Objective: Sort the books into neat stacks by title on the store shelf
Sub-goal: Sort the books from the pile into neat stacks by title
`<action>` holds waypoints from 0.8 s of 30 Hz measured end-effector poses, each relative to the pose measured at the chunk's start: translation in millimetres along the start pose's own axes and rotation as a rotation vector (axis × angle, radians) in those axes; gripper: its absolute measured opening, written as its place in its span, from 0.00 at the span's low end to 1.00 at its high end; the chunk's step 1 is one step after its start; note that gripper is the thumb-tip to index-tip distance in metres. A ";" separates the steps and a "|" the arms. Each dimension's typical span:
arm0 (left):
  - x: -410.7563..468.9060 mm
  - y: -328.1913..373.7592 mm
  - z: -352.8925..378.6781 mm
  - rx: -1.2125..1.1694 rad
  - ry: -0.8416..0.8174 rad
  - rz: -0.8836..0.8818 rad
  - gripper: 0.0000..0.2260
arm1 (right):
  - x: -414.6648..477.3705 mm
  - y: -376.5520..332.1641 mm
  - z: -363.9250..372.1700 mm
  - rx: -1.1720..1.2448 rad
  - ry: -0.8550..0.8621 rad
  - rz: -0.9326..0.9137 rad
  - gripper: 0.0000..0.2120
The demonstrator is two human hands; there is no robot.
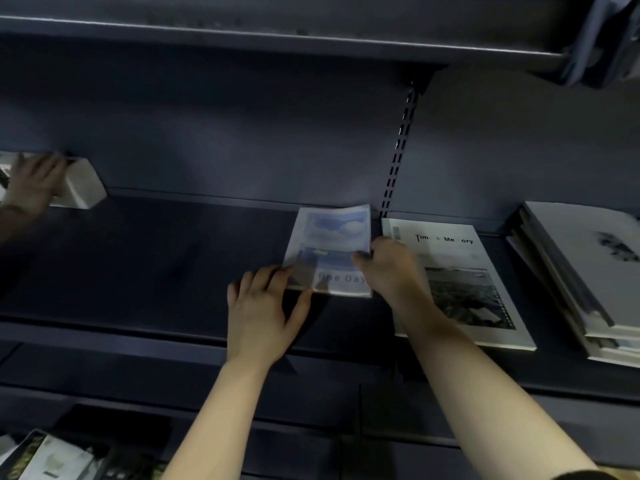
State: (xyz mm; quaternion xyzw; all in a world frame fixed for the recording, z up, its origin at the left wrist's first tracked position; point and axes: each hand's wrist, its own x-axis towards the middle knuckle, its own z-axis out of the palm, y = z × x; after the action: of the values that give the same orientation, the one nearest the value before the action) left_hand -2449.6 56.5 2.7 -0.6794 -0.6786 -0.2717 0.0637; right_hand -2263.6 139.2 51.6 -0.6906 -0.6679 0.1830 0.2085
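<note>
Blue sky-printed paperback [329, 237], titled "Fine Day": is laid flat on the dark metal shelf [156, 258]. Its right edge is held in the closed grip of the right hand [391, 268]; its near-left corner is pressed by the flat-fingered left hand [258, 313]. Edges should be squared, clear of the adjacent white photo-cover book [460, 289].

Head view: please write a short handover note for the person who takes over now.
Left hand: open, fingers touch the near left corner of the blue Fine Day book.
Right hand: grips that book's right edge.
The book is on or just above the shelf, left of the white Time Memory book, which lies flat.
Done: these two titles are apart.
Left: set the blue book square; sort the untidy pile at far right.
</note>
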 end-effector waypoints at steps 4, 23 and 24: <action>0.1 0.5 -0.3 0.010 -0.008 -0.002 0.23 | 5.0 -1.0 -0.1 -0.022 -0.008 -0.013 0.15; -2.4 1.2 -2.1 0.003 0.006 -0.021 0.24 | 7.0 1.1 7.8 -0.152 0.050 -0.025 0.18; -2.3 1.0 -2.1 0.004 0.001 -0.022 0.24 | 8.1 2.2 8.5 -0.139 0.059 -0.026 0.18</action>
State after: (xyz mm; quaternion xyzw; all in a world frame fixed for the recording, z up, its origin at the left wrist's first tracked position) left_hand -2449.1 53.4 3.7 -0.6717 -0.6865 -0.2713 0.0624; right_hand -2266.0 147.6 43.5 -0.6998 -0.6814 0.1130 0.1821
